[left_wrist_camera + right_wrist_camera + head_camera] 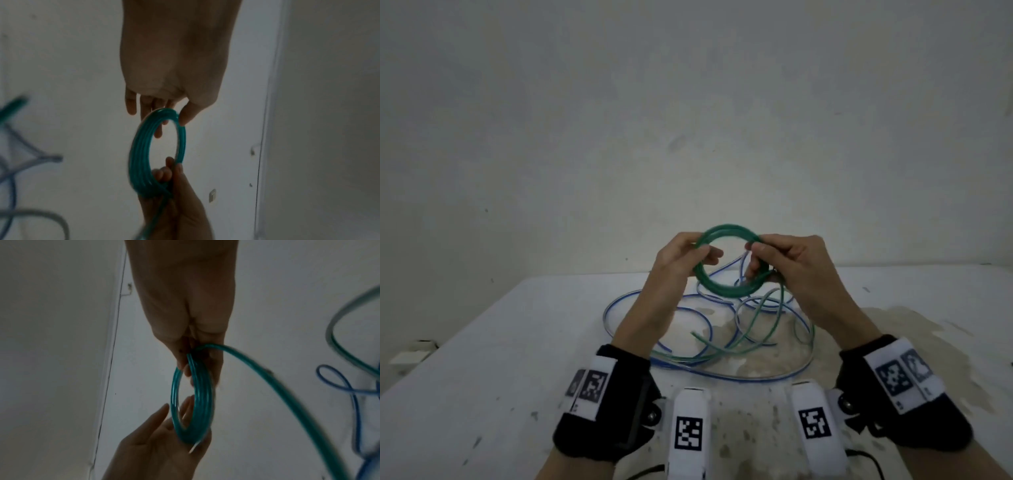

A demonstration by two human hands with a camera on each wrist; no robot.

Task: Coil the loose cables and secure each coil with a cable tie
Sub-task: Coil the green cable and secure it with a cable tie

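Observation:
A green cable coil (722, 263) of several turns is held up above the white table (482, 359). My left hand (690, 255) pinches its left side between thumb and fingers; in the left wrist view the coil (141, 154) hangs from that hand (170, 113). My right hand (767, 260) grips the coil's right side with curled fingers. In the right wrist view the coil (193, 402) sits in that hand (197, 360), and a loose green tail (287, 399) runs down from it. A blue cable (619, 308) lies tangled with the green tail (750, 335) on the table.
The cable tangle spreads over the table's middle, beneath both hands. A pale wall (688, 120) rises behind the table's far edge. A small white block (410, 356) sits off the table's left side. No cable tie shows in any view.

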